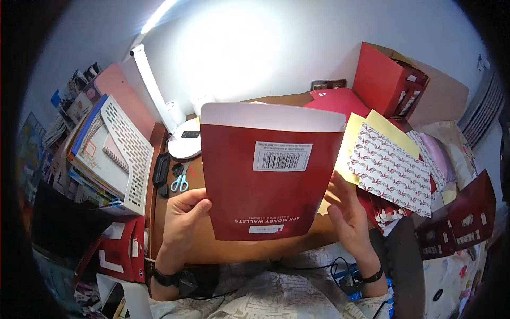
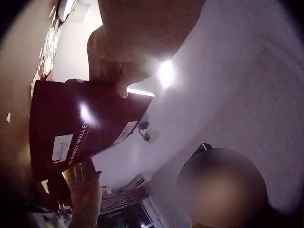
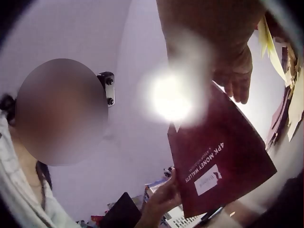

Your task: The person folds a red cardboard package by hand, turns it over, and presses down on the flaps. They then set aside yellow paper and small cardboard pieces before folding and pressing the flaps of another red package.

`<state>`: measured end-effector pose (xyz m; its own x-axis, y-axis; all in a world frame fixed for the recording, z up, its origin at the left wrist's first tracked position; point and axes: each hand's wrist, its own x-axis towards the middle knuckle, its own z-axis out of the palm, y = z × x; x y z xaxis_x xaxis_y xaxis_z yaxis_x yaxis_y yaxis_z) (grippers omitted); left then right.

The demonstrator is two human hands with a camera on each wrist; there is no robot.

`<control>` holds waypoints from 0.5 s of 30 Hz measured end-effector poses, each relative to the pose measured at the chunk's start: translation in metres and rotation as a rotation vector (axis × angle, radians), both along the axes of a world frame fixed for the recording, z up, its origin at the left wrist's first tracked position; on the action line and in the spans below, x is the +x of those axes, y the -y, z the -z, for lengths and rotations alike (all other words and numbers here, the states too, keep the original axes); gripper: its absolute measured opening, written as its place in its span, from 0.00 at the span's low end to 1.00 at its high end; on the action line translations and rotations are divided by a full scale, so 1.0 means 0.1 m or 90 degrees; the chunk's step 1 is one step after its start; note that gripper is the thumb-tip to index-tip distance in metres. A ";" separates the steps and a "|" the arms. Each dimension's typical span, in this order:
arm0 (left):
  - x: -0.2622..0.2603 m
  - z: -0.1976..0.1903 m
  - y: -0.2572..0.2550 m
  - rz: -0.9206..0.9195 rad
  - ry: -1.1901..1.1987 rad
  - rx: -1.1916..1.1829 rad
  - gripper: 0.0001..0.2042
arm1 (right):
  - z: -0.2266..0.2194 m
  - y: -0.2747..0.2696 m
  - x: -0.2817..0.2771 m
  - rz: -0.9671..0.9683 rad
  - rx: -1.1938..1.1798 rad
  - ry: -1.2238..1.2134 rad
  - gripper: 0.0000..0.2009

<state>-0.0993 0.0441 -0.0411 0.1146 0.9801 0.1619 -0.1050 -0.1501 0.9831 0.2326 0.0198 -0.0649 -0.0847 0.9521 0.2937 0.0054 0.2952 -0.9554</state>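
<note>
A dark red card packet [image 1: 260, 186] is held up over the desk, its barcode label and upside-down "4PK MONEY WALLETS" print facing the head camera, with a white flap at its top. My left hand [image 1: 184, 220] pinches its left edge, thumb on the near face. At the right edge my right hand [image 1: 349, 215] has its fingers extended beside or behind the packet; contact there is unclear. In the left wrist view the packet [image 2: 71, 128] spans between both hands. The right wrist view shows the packet [image 3: 218, 156] with the left thumb on its edge.
Patterned sheets [image 1: 393, 167] and yellow sheets [image 1: 380, 127] lie at the right, near a red box [image 1: 382, 80]. A lamp [image 1: 185, 139], blue-handled scissors [image 1: 180, 183] and a white perforated file holder [image 1: 130, 159] stand or lie at the left.
</note>
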 end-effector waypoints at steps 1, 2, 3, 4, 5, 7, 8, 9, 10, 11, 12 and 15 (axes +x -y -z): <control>0.00 0.03 -0.02 0.033 0.032 -0.019 0.11 | 0.02 -0.01 0.00 -0.003 -0.046 -0.008 0.29; -0.01 0.05 -0.05 0.066 0.064 -0.039 0.12 | 0.03 -0.02 -0.03 0.030 -0.036 -0.071 0.24; -0.02 0.06 -0.07 0.069 0.065 -0.039 0.12 | 0.05 -0.01 -0.01 0.033 -0.035 -0.070 0.24; -0.05 0.07 -0.08 0.080 0.042 -0.072 0.12 | 0.07 0.00 0.01 0.038 -0.044 -0.095 0.21; -0.05 0.07 -0.09 0.091 0.019 -0.106 0.13 | 0.09 0.02 0.03 0.043 -0.053 -0.121 0.19; 0.00 0.06 -0.11 0.090 0.006 -0.108 0.13 | 0.12 0.06 0.06 0.050 -0.064 -0.148 0.16; 0.02 0.05 -0.12 0.087 -0.007 -0.108 0.13 | 0.12 0.10 0.07 0.043 -0.066 -0.131 0.15; 0.03 0.07 -0.13 0.089 -0.008 -0.109 0.13 | 0.11 0.12 0.07 0.035 -0.068 -0.113 0.15; 0.03 0.11 -0.15 0.064 -0.013 -0.091 0.13 | 0.09 0.14 0.07 0.038 -0.069 -0.114 0.15; 0.04 0.12 -0.16 0.039 -0.017 -0.073 0.12 | 0.05 0.15 0.05 0.038 -0.050 -0.121 0.14; 0.05 0.10 -0.15 0.041 -0.017 -0.073 0.12 | 0.02 0.17 0.05 0.038 -0.032 -0.128 0.14; 0.05 0.04 -0.13 0.014 -0.021 -0.053 0.12 | -0.03 0.22 0.07 0.086 0.039 -0.034 0.13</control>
<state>-0.0941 0.0570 -0.0451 0.1396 0.9873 0.0754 -0.0751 -0.0653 0.9950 0.2393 -0.0020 -0.0617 0.0598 0.9340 0.3522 -0.0019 0.3529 -0.9356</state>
